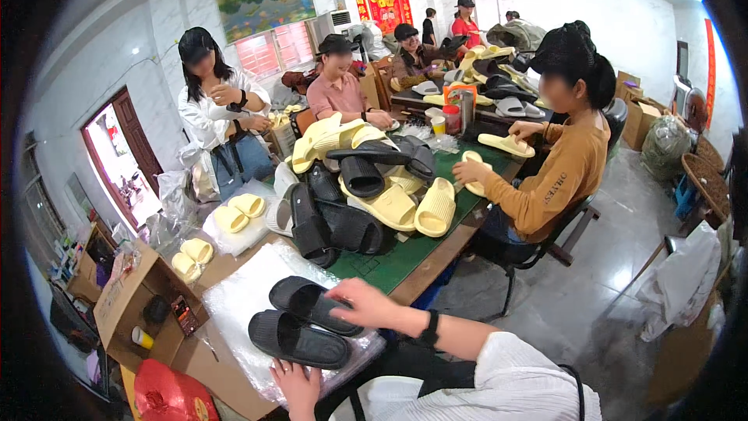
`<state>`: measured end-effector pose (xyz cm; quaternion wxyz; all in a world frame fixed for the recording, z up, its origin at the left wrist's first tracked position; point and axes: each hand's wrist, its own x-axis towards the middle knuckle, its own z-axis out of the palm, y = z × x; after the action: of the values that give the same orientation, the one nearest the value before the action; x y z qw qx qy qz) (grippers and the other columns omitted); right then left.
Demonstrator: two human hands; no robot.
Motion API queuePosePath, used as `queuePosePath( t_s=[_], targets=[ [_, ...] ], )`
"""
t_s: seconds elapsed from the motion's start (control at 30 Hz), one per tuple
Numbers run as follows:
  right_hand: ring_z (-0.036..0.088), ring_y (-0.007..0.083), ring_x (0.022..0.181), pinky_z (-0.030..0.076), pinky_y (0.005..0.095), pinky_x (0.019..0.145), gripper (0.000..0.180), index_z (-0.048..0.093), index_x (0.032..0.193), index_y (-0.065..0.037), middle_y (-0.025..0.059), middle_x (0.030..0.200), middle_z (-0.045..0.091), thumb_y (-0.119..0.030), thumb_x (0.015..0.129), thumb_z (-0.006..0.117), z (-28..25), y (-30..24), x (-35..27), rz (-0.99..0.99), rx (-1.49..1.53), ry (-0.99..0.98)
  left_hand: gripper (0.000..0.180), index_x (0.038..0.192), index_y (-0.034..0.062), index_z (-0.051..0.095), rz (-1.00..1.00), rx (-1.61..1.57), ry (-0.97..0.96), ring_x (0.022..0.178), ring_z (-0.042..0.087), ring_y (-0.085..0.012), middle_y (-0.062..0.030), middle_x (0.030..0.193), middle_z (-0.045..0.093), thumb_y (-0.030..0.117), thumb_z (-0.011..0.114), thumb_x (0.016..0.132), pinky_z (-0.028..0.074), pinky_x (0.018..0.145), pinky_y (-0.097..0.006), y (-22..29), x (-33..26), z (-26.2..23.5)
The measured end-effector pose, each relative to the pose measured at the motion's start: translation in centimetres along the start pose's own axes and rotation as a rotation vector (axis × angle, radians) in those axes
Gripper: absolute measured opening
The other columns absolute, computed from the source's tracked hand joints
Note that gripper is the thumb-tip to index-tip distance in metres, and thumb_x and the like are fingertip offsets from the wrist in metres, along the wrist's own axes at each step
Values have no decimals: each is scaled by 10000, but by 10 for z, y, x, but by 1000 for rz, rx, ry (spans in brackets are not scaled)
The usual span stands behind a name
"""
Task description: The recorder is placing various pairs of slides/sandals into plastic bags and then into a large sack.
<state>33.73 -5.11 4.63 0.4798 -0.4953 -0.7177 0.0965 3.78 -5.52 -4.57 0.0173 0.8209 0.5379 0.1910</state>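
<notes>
Two black slide slippers lie side by side on a stack of clear plastic bags (226,296) in front of me. My left hand (296,386) rests with spread fingers at the bags' near edge, its fingertips by the heel of the nearer slipper (312,347). Over the heel end of the farther slipper (292,294) is my right hand (365,306), fingers slightly blurred and apart. Whether it presses on the sole I cannot tell. Beyond them, a heap of black slippers (351,226) and pale yellow slippers (389,206) covers the green table mat (374,265).
Yellow slipper pairs lie left of the heap on plastic. An open cardboard box (132,288), a yellow cup (142,337) and a red shiny bag (171,394) are at the left. A co-worker in a mustard top (561,179) handles yellow slippers at the right; others work beyond.
</notes>
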Motion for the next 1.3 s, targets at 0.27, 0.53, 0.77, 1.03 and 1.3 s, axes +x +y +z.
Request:
queuePosePath(
  t_s=[0.27,0.53,0.77,1.03,1.3],
  targets=[
    [570,358,1029,545,421,787,603,638,1022,72,214,1055,607,-475,790,737,120,-5,47,125,-477,-387,625,1260,-44,583,-1,-7,35,1372,326,-529,-325,1410,457,420,642,845,203,1123,-670,0,1,0],
    [618,371,924,547,446,773,420,639,1033,37,218,992,635,-343,859,681,149,14,52,43,-423,-358,627,1245,-35,593,-9,-47,33,1380,321,-522,-317,1381,487,455,630,855,188,1139,-654,2,1,-5],
    [643,384,902,532,469,788,352,637,937,31,218,936,649,-317,889,634,130,24,47,-12,-209,-225,682,1338,10,540,-30,-16,-25,1405,284,-514,-270,1457,439,472,619,842,181,1146,-650,6,3,-10],
    [616,430,856,506,477,749,344,598,903,48,242,876,624,-291,912,653,49,-14,0,5,27,50,718,1359,52,546,12,-50,-63,1426,242,-516,-252,1488,415,448,690,777,186,1146,-644,2,4,-16],
    [597,418,791,493,474,702,341,586,801,45,218,826,589,-271,886,683,-26,-15,-72,29,-84,-59,1043,1425,76,489,-24,-195,-178,1438,293,-432,-217,1525,397,606,833,596,249,1163,-515,5,11,-63]
  ],
)
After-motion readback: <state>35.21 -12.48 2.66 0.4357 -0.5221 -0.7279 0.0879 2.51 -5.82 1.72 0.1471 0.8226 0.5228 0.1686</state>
